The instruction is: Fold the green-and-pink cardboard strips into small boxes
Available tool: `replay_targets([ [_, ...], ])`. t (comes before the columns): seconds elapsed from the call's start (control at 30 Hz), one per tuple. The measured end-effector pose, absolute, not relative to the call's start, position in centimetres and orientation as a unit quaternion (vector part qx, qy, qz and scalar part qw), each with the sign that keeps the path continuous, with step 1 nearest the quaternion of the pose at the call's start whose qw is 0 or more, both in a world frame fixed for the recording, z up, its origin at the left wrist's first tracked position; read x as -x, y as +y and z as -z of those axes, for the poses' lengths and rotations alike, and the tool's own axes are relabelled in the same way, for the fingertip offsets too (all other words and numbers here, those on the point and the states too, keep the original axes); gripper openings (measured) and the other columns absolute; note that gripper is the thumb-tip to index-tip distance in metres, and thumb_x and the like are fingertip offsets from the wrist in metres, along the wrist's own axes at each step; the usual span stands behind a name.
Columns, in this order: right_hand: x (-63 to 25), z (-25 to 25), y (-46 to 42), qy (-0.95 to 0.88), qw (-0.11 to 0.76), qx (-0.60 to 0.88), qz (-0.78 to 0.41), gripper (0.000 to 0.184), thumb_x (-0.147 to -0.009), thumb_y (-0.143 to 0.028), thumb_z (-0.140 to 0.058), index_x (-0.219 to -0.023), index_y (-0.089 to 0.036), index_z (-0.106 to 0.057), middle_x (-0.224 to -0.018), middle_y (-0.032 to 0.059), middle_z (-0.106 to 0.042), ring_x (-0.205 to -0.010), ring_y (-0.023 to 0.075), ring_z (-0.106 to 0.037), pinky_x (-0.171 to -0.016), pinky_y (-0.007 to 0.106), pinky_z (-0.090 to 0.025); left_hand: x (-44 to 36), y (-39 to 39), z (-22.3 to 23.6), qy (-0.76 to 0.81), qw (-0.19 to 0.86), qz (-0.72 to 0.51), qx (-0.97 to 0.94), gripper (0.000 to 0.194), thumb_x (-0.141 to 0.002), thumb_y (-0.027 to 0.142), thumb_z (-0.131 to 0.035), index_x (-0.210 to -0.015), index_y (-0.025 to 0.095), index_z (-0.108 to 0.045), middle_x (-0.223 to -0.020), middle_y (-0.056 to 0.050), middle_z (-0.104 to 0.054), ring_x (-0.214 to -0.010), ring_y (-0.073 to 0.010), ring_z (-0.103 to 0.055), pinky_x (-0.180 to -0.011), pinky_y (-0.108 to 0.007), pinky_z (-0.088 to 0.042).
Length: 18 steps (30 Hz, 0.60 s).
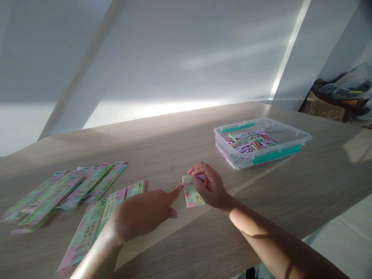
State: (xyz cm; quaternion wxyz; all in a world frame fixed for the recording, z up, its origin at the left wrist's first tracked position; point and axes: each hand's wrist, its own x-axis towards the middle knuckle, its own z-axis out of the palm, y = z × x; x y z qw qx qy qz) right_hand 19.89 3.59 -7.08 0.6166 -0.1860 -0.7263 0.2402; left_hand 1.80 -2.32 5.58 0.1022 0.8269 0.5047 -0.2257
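A folded slip of printed pink and green paper (pixel 193 198) stands out below the fingers of my right hand (pixel 209 185), at the middle of the table. That hand is closed on its upper part, thumb in front, where a fold shows. My left hand (pixel 148 213) is open, its index finger stretched to the slip's left edge and its thumb apart below; its other fingers are hidden. Under and beside my left wrist lie long printed paper strips (pixel 90 228) marked with a 5, partly covered by the hand and forearm.
More printed strips (pixel 62 190) lie overlapping at the left of the wooden table (pixel 157 151). A clear plastic box (pixel 290 135) with teal clips stands at the back right, holding many small rolled coloured papers (pixel 255 141). Behind the table rises a white wall (pixel 180 58).
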Motion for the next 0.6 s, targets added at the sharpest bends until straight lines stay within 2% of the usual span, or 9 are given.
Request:
replay_targets([
  [0.1, -19.37, 7.07, 3.33, -0.695, 0.617, 0.210, -0.305, 0.014, -0.088, -0.010, -0.051, -0.096, -0.021, -0.056, -0.097, 0.0050, -0.066, -0.089, 0.0162, -0.064, -0.079, 0.031, -0.051, -1.88, -2.18, -5.25, 0.506, 0.116, 0.240, -0.820, 0.063, -0.099, 0.019, -0.047, -0.158, 0.019, -0.025, -0.112, -0.019, -0.073, -0.105, -0.0384, -0.069, -0.092, -0.063, -0.047],
  [0.23, -19.18, 7.10, 3.12, -0.674, 0.616, 0.214, -0.348, 0.015, -0.087, -0.008, -0.049, -0.093, -0.020, -0.057, -0.096, 0.0046, -0.069, -0.089, 0.0165, -0.066, -0.079, 0.031, -0.052, -2.00, -2.05, -4.97, 0.503, 0.127, 0.252, -0.817, 0.063, -0.099, 0.017, -0.047, -0.158, 0.018, -0.024, -0.114, -0.019, -0.072, -0.108, -0.0403, -0.066, -0.090, -0.066, -0.047],
  [0.4, -19.32, 7.05, 3.00, -0.674, 0.622, 0.225, -0.330, 0.019, -0.088, -0.007, -0.048, -0.095, -0.021, -0.058, -0.096, 0.0043, -0.071, -0.089, 0.0159, -0.068, -0.079, 0.031, -0.053, -2.16, -2.05, -4.79, 0.501, 0.113, 0.256, -0.819, 0.061, -0.100, 0.017, -0.047, -0.157, 0.018, -0.027, -0.112, -0.019, -0.073, -0.107, -0.0414, -0.067, -0.088, -0.069, -0.046],
  [0.6, -19.54, 6.99, 2.82, -0.707, 0.614, 0.192, -0.293, 0.020, -0.089, -0.007, -0.048, -0.098, -0.021, -0.060, -0.099, 0.0057, -0.070, -0.094, 0.0173, -0.068, -0.084, 0.034, -0.053, -1.93, -1.97, -4.63, 0.496, 0.117, 0.249, -0.824, 0.060, -0.099, 0.017, -0.048, -0.156, 0.020, -0.030, -0.115, -0.018, -0.072, -0.108, -0.0402, -0.066, -0.095, -0.074, -0.038],
])
